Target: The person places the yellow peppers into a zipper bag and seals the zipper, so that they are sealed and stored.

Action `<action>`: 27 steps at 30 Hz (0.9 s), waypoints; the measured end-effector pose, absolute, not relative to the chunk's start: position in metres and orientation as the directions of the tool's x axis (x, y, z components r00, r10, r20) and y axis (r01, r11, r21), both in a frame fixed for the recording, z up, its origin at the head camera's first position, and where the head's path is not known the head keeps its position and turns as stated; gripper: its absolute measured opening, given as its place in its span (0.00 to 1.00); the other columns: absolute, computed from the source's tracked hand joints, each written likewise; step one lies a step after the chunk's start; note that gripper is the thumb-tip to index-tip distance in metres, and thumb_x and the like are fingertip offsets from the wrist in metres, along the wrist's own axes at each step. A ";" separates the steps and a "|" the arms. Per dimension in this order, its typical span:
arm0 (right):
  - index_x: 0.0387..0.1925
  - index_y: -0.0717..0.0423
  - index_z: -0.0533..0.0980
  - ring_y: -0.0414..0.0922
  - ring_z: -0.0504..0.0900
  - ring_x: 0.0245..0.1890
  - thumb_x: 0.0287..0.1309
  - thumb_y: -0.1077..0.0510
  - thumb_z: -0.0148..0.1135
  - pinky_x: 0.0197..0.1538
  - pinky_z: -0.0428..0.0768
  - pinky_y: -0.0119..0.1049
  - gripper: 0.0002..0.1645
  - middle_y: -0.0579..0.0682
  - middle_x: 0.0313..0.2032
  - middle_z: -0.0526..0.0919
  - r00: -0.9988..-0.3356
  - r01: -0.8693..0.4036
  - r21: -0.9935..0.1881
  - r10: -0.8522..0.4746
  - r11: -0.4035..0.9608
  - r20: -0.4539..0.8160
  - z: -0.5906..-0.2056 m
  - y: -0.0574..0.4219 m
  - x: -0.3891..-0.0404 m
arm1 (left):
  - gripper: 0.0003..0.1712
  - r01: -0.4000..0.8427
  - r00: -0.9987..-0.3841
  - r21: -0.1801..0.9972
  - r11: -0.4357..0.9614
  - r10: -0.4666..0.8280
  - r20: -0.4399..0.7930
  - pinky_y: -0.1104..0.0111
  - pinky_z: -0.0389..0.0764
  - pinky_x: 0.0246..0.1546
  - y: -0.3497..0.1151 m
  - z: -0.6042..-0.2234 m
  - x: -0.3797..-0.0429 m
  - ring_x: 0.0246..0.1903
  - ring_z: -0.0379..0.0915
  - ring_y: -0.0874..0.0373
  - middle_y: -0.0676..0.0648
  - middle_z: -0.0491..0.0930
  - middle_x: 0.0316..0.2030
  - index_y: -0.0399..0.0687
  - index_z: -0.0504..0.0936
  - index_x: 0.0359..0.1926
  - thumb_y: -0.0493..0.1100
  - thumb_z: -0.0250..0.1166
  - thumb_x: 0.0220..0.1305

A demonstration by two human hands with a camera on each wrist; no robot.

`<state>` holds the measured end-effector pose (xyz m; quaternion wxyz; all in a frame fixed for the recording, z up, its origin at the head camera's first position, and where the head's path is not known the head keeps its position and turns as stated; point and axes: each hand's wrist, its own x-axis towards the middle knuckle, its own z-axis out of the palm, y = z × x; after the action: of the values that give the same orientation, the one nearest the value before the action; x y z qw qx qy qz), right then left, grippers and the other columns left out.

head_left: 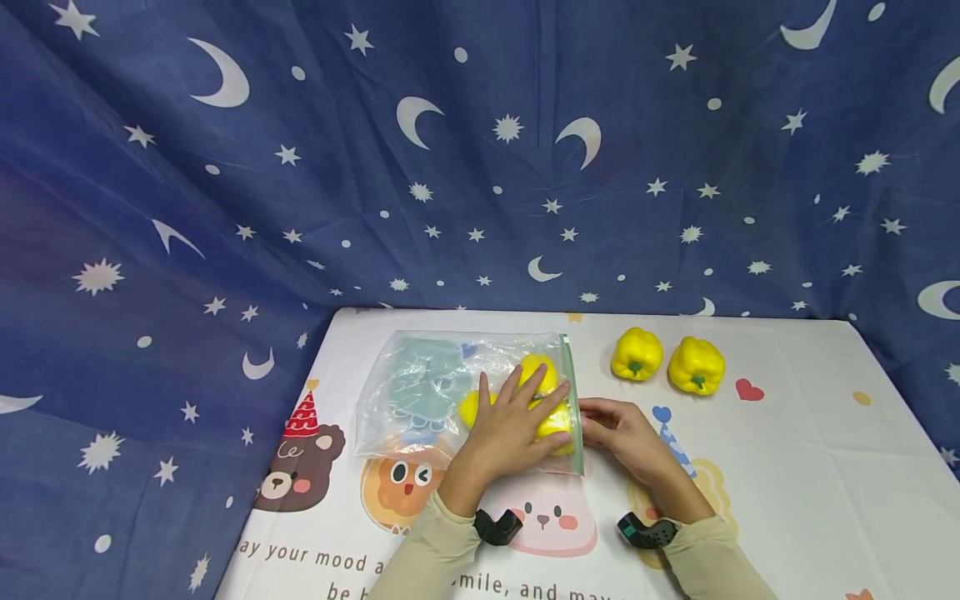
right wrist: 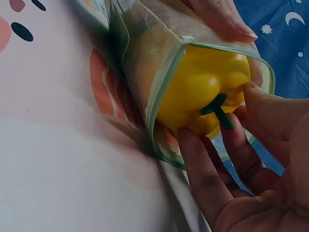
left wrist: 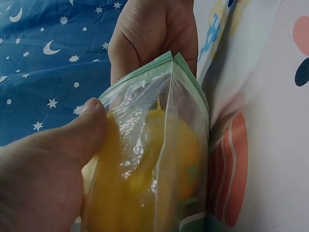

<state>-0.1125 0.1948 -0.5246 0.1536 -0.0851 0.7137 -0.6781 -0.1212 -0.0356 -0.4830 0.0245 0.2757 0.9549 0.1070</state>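
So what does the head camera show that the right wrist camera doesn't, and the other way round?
Only the head view: one loose yellow pepper, a second one beside it, and the printed bear on the tablecloth.

Only the right wrist view: a look into the open mouth of the clear bag, with the bagged pepper's green stem and the right hand's fingertips touching that pepper.

Both: the bag, yellow showing inside, the left hand, the tablecloth, the starry blue curtain.

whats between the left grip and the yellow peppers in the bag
The clear plastic of the bag lies between the left grip and the yellow peppers; the head view shows it.
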 end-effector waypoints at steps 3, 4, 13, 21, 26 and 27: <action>0.63 0.68 0.75 0.41 0.86 0.44 0.66 0.58 0.67 0.48 0.87 0.35 0.27 0.58 0.49 0.86 -0.944 0.086 -0.992 -0.311 0.090 -0.110 -0.527 0.193 -0.113 | 0.42 0.524 -0.846 0.214 0.824 0.533 0.018 0.27 0.40 0.71 -0.036 -0.483 -0.120 0.81 0.41 0.43 0.54 0.44 0.83 0.83 0.48 0.79 0.77 0.47 0.69; 0.62 0.68 0.76 0.41 0.86 0.44 0.66 0.58 0.68 0.47 0.87 0.34 0.27 0.58 0.48 0.86 -0.946 0.080 -0.992 -0.304 0.102 -0.107 -0.527 0.192 -0.113 | 0.41 0.526 -0.845 0.212 0.824 0.534 0.021 0.27 0.40 0.71 -0.035 -0.483 -0.120 0.81 0.41 0.42 0.54 0.45 0.83 0.83 0.48 0.79 0.77 0.47 0.69; 0.58 0.65 0.78 0.41 0.87 0.40 0.61 0.59 0.72 0.42 0.85 0.32 0.26 0.54 0.42 0.88 -0.954 0.094 -0.981 -0.265 0.172 -0.138 -0.533 0.183 -0.115 | 0.40 0.536 -0.841 0.203 0.819 0.540 0.040 0.29 0.38 0.72 -0.035 -0.486 -0.120 0.81 0.41 0.42 0.53 0.45 0.83 0.82 0.51 0.79 0.76 0.47 0.70; 0.60 0.64 0.75 0.41 0.86 0.36 0.65 0.60 0.68 0.39 0.85 0.33 0.24 0.56 0.43 0.89 -0.947 0.108 -0.976 -0.281 0.189 -0.159 -0.533 0.182 -0.114 | 0.40 0.546 -0.836 0.187 0.817 0.545 0.057 0.29 0.39 0.73 -0.036 -0.487 -0.120 0.81 0.41 0.41 0.52 0.46 0.82 0.81 0.52 0.79 0.77 0.47 0.70; 0.59 0.62 0.75 0.43 0.86 0.38 0.68 0.57 0.66 0.41 0.88 0.39 0.23 0.57 0.44 0.88 -0.947 0.141 -0.969 -0.259 0.201 -0.191 -0.526 0.189 -0.113 | 0.41 0.545 -0.836 0.180 0.819 0.547 0.044 0.30 0.38 0.73 -0.036 -0.489 -0.121 0.81 0.40 0.42 0.53 0.44 0.83 0.82 0.50 0.79 0.77 0.46 0.69; 0.59 0.62 0.75 0.44 0.86 0.39 0.68 0.55 0.66 0.41 0.88 0.39 0.23 0.57 0.45 0.88 -0.948 0.141 -0.967 -0.253 0.210 -0.193 -0.524 0.192 -0.113 | 0.41 0.545 -0.836 0.182 0.818 0.547 0.042 0.30 0.38 0.73 -0.036 -0.489 -0.121 0.81 0.40 0.42 0.53 0.44 0.83 0.81 0.50 0.79 0.77 0.46 0.69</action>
<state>-0.1135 0.1916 -0.5241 0.1570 -0.0365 0.7620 -0.6273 -0.1209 -0.0365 -0.4886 0.0061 0.2865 0.9535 0.0937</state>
